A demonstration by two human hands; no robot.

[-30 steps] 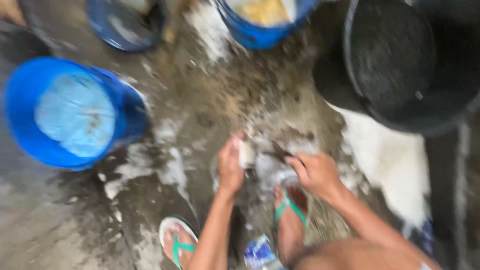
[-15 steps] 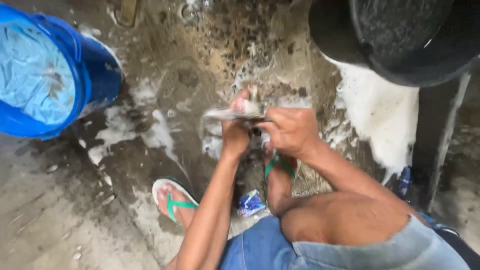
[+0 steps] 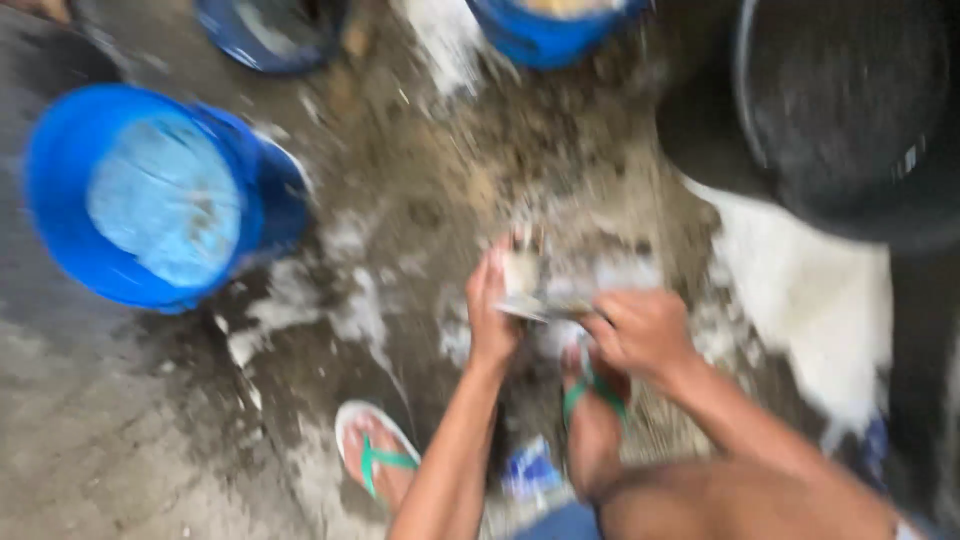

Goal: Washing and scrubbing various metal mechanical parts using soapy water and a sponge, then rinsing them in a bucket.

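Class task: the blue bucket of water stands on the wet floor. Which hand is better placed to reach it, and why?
Probably the left hand: it is on the side of the blue bucket, while the right hand lies farther away.

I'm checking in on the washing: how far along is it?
Done: suds already spread over the wet ground. In hand: the left hand and right hand grip a small soapy item, too blurred to identify. Left: rinsing, probably; the blue bucket holds water.

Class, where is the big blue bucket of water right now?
In the head view, the blue bucket stands on the wet ground at upper left, apart from the left hand and the green sandals below.
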